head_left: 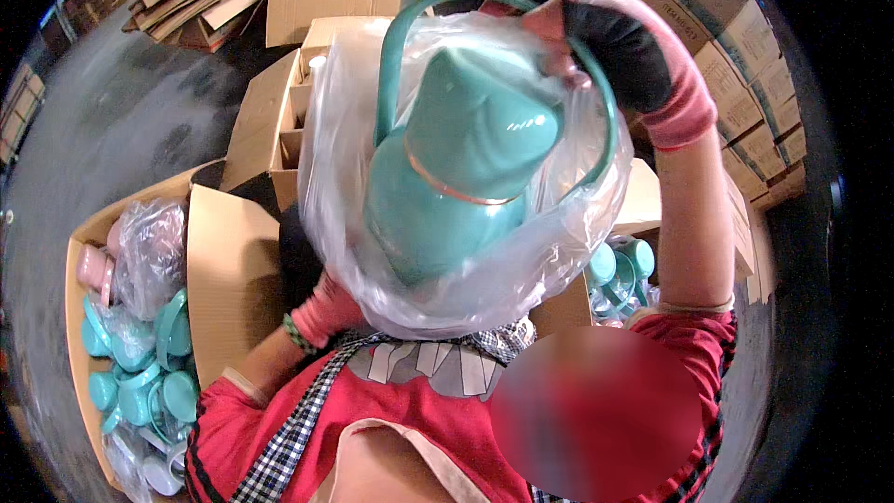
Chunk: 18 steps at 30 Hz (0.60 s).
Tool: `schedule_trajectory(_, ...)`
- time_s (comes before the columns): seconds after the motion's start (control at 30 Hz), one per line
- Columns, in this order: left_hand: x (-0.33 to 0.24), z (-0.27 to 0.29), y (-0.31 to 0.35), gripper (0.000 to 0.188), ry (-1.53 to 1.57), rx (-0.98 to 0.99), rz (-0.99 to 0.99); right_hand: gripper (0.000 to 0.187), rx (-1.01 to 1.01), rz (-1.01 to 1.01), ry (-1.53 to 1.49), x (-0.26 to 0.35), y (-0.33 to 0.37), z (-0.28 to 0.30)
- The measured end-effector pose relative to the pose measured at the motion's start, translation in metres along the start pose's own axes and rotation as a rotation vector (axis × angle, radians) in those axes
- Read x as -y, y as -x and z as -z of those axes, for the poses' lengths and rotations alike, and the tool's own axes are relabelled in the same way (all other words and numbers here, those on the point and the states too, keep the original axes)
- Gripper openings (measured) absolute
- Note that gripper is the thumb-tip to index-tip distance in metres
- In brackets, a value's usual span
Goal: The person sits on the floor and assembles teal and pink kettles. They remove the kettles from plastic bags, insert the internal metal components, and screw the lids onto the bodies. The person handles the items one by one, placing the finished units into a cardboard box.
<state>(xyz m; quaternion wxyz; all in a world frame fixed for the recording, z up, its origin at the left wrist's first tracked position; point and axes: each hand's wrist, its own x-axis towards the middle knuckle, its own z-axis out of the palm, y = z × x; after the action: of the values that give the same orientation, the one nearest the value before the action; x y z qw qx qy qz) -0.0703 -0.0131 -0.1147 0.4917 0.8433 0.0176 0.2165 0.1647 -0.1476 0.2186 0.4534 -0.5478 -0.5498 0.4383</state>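
Holding on tight, the right hand [610,47] is closed around the hoop handle [395,61] of a teal jug [456,182] inside a clear plastic bag [559,256]. The left hand [328,309] is low beside the bag; I can't tell its grip.

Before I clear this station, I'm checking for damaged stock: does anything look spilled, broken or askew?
No spill or breakage stands out; the teal jug in clear plastic looks whole where it shows. Only the flattened cardboard pile at upper left looks untidy, its edges jutting out unevenly.
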Motion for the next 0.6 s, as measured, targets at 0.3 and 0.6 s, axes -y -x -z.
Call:
schedule_trajectory(0.3,0.022,0.062,-0.088,0.049,0.311,-0.113,0.17,0.036,-0.128,0.117,0.033,-0.029,0.014,-0.022)
schedule_trajectory(0.6,0.044,-0.011,-0.081,0.042,1.211,0.163,0.513,0.064,-0.547,0.427,-0.864,-0.109,0.05,-0.031)
